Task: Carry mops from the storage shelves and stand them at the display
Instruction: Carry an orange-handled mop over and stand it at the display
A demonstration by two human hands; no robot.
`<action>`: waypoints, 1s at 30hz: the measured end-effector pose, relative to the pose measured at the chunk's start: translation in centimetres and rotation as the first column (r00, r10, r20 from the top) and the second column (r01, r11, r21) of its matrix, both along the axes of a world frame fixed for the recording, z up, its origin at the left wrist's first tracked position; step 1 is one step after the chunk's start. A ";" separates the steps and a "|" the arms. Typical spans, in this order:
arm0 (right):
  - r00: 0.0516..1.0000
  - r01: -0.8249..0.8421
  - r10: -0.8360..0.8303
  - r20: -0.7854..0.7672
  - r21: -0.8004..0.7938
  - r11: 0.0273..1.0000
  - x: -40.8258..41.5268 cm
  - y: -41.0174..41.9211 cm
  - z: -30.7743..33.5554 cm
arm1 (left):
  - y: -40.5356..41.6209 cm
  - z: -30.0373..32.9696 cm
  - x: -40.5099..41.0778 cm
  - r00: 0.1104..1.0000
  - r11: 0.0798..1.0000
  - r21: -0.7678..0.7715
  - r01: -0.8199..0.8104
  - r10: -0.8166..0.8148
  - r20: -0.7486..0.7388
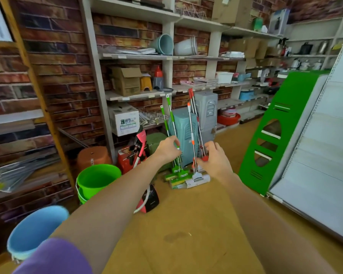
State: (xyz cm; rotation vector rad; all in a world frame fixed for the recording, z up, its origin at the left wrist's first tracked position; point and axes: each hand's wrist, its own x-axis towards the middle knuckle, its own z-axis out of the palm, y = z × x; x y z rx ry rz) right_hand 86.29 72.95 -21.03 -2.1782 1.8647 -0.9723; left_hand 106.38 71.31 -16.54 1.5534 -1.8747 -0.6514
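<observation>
Your left hand point(169, 147) is closed around the shafts of the 2 green-handled mops point(171, 123). Your right hand point(213, 157) is at the lower shafts of the 2 red-handled mops point(192, 123), fingers curled; you cannot tell whether they are gripping the shafts or only touching them.

All 4 mops stand upright, leaning back against the grey-blue plastic cabinets point(183, 131) at the foot of the wall shelves point(139, 93). The mop heads point(188, 177) rest on the floor point(186, 224) in a cluster, touching one another.

Obstructions: left of the mop heads, a black and red appliance point(151, 198) with a white cord lies on the floor. Behind it stands a red item with pink and black tools point(141, 147) leaning on it. A green slotted panel point(275, 131) leans at the right, against a white shelving unit point(315, 145) that is tilted over.

Containers: a stack of green buckets point(97, 178) stands on the left; the inside of the top one, as far as visible, holds nothing. A blue bucket point(34, 232) is nearer you, its contents hidden. An upturned terracotta pot point(93, 157) sits by the shelf post. A cardboard box point(127, 80) on the middle shelf has its flaps open; a white box point(125, 119) sits below it.

Open room: bare floor runs from you to the mops, bounded by the buckets on the left and the white unit's lower edge on the right.
</observation>
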 end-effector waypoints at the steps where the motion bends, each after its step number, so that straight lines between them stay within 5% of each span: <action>1: 1.000 -0.003 0.003 0.001 0.009 1.000 -0.6 -2.1 0.0 | -2.3 0.2 -0.8 1.000 1.000 0.011 -0.007 0.007 0.007; 12: 0.984 0.015 -0.022 0.177 0.039 0.999 -8.6 -19.0 0.4 | -20.5 0.5 -8.7 0.987 0.992 0.128 -0.021 0.041 -0.157; 30: 0.991 0.078 -0.088 0.103 0.098 0.992 -13.2 -46.3 -2.5 | -49.5 -4.0 -14.2 0.981 0.991 0.129 0.029 -0.003 -0.194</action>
